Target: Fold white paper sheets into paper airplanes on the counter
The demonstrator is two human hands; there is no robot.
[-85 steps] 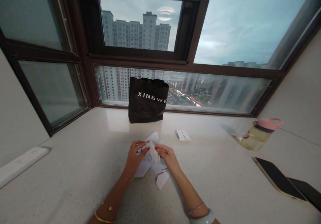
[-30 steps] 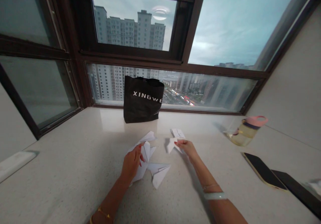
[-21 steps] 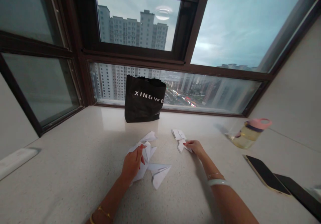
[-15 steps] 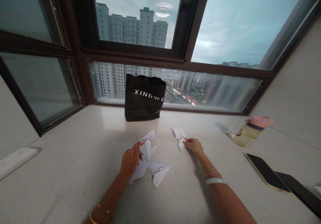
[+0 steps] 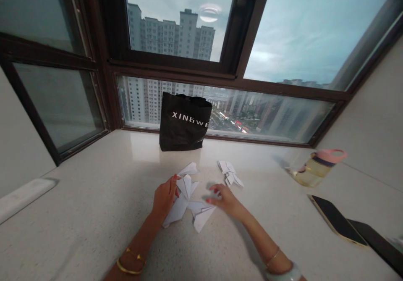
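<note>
Your right hand (image 5: pixel 225 199) has left the small folded pieces (image 5: pixel 229 174) at one o'clock and come back, fingers loosely open and empty, to the paper pile (image 5: pixel 185 187) your left hand (image 5: pixel 164 197) pinches at twelve; picking the next piece seems in hand, needing a clean grip.

Pale, speckled desk (image 5: pixel 94 214), meeting the window frame at the back. Bears a black bag (image 5: pixel 184 123) upright at the far edge. Near the middle, holds a cluster of folded white paper (image 5: pixel 189 203); just beyond it to the right, a smaller folded piece (image 5: pixel 230 175). At the right, carries a pink-lidded bottle (image 5: pixel 316 168) on its side, then a dark phone (image 5: pixel 337 220) lying flat with a second dark slab (image 5: pixel 376 242) just beside it. At the far left, a long white block (image 5: pixel 23 195).
</note>
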